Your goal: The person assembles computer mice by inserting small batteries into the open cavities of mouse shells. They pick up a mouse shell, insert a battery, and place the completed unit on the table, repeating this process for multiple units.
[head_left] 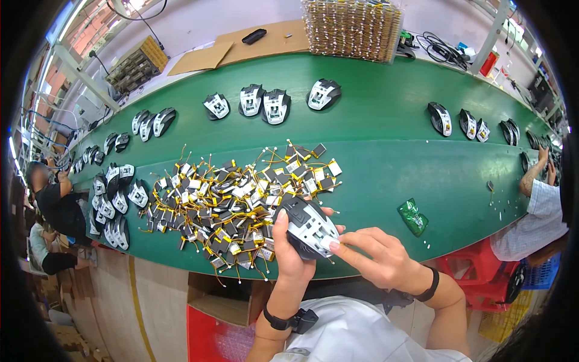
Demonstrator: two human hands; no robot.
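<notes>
My left hand is wrapped around a black and white computer mouse, held above the near edge of the green table with its white, cut-out inner face up. The fingers of my right hand are pinched together at the mouse's near right end. A small white piece shows at those fingertips, against the mouse; its kind is too small to tell. Just left of the mouse spreads a large heap of small battery packs with yellow tape and thin wires.
More mice stand at the table's left, with others along the far side. A green crumpled packet lies to the right. At the back stands a tray stack of wired parts. Co-workers sit at both ends; a red stool is at right.
</notes>
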